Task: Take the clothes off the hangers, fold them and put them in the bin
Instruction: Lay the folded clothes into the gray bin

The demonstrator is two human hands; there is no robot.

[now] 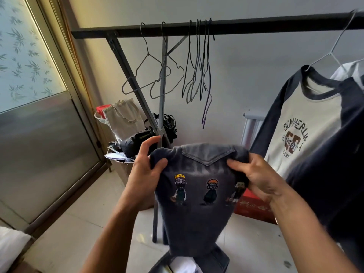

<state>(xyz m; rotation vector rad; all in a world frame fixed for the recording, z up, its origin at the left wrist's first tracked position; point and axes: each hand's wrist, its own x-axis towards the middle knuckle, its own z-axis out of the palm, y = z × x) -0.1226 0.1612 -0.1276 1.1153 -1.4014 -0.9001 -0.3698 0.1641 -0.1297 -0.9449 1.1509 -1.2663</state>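
Observation:
I hold up a dark grey denim jacket [199, 203] with three cartoon figures on its back, off any hanger. My left hand [144, 174] pinches its left shoulder and my right hand [254, 176] grips the right shoulder. The jacket's lower part hangs down to the frame's bottom edge, over a dark bin [216, 261] with light cloth inside. Several bare wire hangers [197, 64] hang on the black rail [236, 26]. At the right a cream and navy raglan shirt [307, 125] hangs on a wire hanger [334, 46], with a white garment [352, 69] behind it.
The rack's slanted legs [136, 91] stand straight ahead. Behind them lie bags [126, 119] and a black bag [137, 140] on a cardboard box. A red box [254, 205] sits on the tiled floor. A sliding door [39, 134] fills the left.

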